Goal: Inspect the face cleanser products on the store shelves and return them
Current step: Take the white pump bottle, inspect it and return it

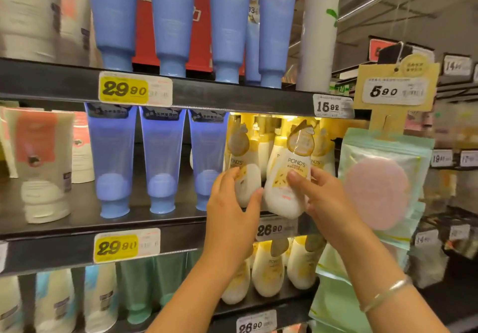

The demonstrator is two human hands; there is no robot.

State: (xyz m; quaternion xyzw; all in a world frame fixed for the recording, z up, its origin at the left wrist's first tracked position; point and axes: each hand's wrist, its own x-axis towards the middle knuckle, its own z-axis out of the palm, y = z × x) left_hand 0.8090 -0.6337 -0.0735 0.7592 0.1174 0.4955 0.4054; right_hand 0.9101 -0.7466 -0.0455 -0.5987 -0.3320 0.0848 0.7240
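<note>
Two white and yellow Pond's cleanser bottles stand at the front of the middle shelf (144,225). My right hand (320,198) grips the right bottle (287,177) by its lower body, thumb across the label. My left hand (232,208) is wrapped round the left bottle (247,177), thumb on its right side. More of the same bottles stand behind them under the shelf light.
Blue cleanser tubes (112,162) stand cap-down to the left, white and pink tubes (42,164) beyond them. A hanging packet with a pink puff (380,180) crowds the shelf's right end. More Pond's bottles (269,270) fill the shelf below. Yellow price tags (124,89) line the shelf edges.
</note>
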